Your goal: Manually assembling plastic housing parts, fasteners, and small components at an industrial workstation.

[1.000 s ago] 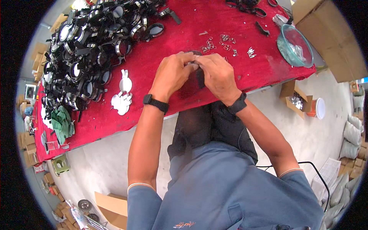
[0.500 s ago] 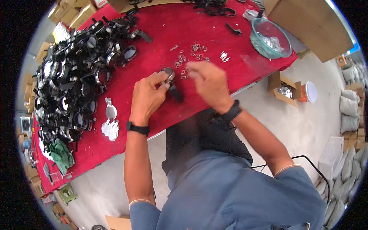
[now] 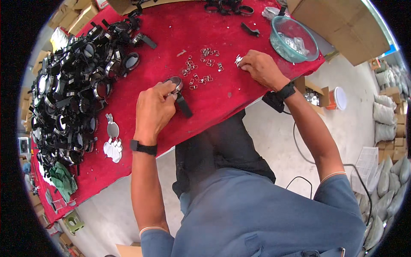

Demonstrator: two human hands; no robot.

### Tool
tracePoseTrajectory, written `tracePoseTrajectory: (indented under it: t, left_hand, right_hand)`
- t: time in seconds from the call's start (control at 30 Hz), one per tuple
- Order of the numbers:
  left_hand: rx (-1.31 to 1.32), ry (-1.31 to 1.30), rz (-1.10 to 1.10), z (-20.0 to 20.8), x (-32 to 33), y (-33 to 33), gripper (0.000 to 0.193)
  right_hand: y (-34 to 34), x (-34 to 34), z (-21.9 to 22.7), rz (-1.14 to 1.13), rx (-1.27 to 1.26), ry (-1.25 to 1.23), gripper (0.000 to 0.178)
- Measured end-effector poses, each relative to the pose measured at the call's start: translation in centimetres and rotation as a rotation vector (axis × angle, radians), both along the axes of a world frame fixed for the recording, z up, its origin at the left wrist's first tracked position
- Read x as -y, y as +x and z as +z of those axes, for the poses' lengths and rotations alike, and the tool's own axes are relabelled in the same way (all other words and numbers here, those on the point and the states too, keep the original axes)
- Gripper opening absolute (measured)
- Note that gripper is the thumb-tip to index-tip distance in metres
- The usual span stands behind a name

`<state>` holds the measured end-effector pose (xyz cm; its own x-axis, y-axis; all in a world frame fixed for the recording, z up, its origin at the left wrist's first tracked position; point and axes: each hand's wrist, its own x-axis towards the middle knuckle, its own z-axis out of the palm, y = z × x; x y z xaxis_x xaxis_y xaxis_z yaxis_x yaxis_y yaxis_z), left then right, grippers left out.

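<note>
My left hand (image 3: 155,107) is closed on a wristwatch (image 3: 176,82), gripping its round metal case between thumb and fingers. The watch's black strap (image 3: 185,107) hangs out toward the table's near edge. My right hand (image 3: 264,70) is at a little heap of thin white sticks (image 3: 237,61), its fingers drawn together at the tips. Whether a stick is between them is hidden. Small metal buckles (image 3: 209,63) lie scattered on the red cloth (image 3: 231,38) between my two hands.
A big pile of black-strapped watches (image 3: 77,90) covers the left side. Round silvery discs (image 3: 113,129) and a green cloth (image 3: 63,180) lie near it. Far right stands a teal bowl (image 3: 295,51) holding clear plastic. Below the table's right edge are an open carton (image 3: 319,95) and a bucket (image 3: 339,98).
My right hand has moved right, from beside the buckles to the white sticks. My left hand still grips the watch. The whole view has shifted slightly.
</note>
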<state>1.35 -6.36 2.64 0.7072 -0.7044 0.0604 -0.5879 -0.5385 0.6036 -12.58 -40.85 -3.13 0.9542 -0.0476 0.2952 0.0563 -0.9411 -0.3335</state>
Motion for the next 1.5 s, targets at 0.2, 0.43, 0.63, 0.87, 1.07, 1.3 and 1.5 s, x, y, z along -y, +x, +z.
tracePoseTrajectory:
  t: [0.2,0.43,0.63,0.87,1.07,1.3,1.5]
  left_hand:
    - [0.011,0.009,-0.040,0.1,-0.2,0.6,0.035]
    - [-0.055,-0.113,0.013,-0.8,-0.7,0.1,0.036]
    - [0.094,-0.192,-0.018,-2.4,-0.8,0.4,0.033]
    - [0.076,-0.185,0.006,-1.7,-0.5,-0.1,0.032]
    - [0.135,-0.196,0.058,-2.3,-0.3,-0.5,0.032]
    - [0.168,-0.243,0.072,-2.7,0.2,-0.8,0.033]
    - [0.093,-0.230,0.115,-2.6,0.3,-1.0,0.034]
  right_hand:
    - [-0.1,0.5,-1.1,0.017,0.052,-0.099,0.011]
    - [0.1,-6.0,1.5,-0.032,0.006,0.357,0.011]
    - [3.2,-14.7,-0.3,0.016,0.026,0.845,0.016]
    - [6.0,-17.3,-1.6,-0.043,-0.038,1.153,0.018]
    - [6.1,-17.4,-1.2,-0.004,-0.065,1.121,0.016]
    - [7.1,-16.8,-0.8,0.054,0.003,1.007,0.016]
    - [7.2,-16.7,-0.1,0.018,-0.024,0.972,0.016]
